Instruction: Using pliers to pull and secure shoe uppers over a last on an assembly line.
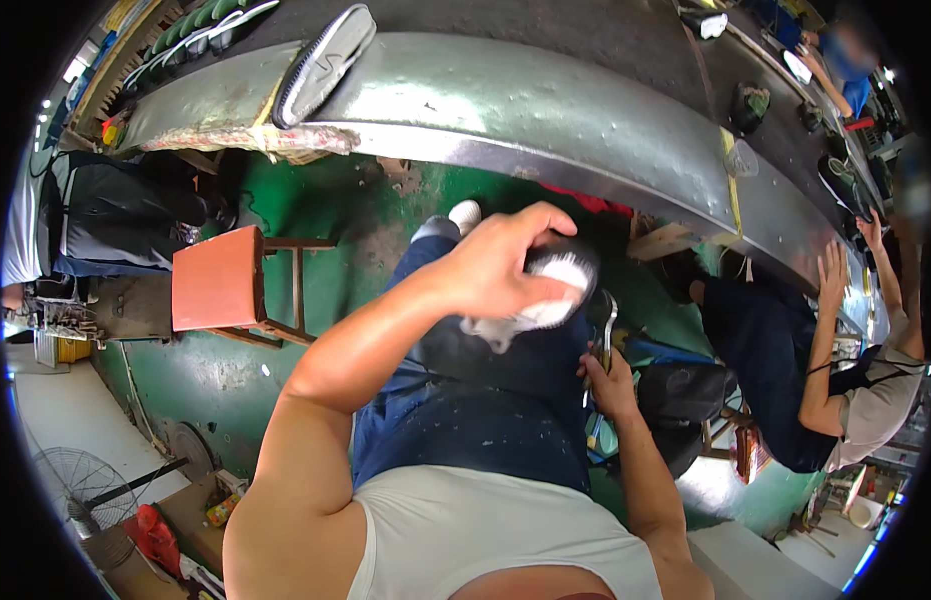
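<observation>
Two bare hands were busy above the worker's lap (475, 425). The left hand (500, 265) curled partway closed, thumb and fingers bent around a dark-and-white shoe (565, 275), which hung in the air over the knees, well apart from the metal-edged bench (455, 95). Blur hid its finer parts and the exact contact of each fingertip. The right hand (613, 385), lower and to the right, was wrapped around the handle of a slim, curved metal tool (610, 325); its type could not be told.

By its look, the shoe was probably light enough for one hand, soft and yielding in the upper, stiffer along the sole, and unlikely to break. A grip across the sole's edges seemed surest, since pinching the upper alone might crease it or let it twist.
</observation>
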A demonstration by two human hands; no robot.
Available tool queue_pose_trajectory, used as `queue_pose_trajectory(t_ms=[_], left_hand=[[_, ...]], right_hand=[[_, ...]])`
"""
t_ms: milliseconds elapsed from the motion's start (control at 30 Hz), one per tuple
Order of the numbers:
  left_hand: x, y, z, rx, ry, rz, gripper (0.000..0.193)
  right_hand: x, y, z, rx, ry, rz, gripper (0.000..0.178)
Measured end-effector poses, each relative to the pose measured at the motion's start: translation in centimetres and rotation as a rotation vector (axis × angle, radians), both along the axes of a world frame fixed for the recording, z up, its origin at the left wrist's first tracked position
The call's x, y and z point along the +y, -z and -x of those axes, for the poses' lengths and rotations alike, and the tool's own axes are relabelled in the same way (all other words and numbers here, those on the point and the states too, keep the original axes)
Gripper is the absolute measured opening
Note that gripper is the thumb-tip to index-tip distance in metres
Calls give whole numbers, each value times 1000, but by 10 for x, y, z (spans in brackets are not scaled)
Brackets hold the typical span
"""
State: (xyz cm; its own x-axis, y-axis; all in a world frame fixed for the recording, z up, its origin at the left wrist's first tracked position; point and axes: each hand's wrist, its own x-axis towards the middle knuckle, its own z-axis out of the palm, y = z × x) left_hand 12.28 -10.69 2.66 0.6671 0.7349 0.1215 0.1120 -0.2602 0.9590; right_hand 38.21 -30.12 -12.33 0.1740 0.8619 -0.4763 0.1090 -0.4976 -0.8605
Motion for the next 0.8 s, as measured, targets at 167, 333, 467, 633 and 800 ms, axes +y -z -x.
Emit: queue_pose_trajectory(t_ms=[167,333,467,633,800], left_hand=[[27,130,-20,435,-116,447,60],[-44,193,14,-309,-137,1117,49],[-75,209,8,-51,-224,647,51],[-96,226,4,-110,-270,683,54],[-95,188,2,-207,-254,906,60]], right_hand=[[19,-38,10,-291,-363,64,29],[31,-65,20,-308,-610,-5,38],[47,-57,21,-450,-808,-104,56],[85,-89,35,-632,-1090,123,43],[116,-111,44,-704,-1317,192,30]])
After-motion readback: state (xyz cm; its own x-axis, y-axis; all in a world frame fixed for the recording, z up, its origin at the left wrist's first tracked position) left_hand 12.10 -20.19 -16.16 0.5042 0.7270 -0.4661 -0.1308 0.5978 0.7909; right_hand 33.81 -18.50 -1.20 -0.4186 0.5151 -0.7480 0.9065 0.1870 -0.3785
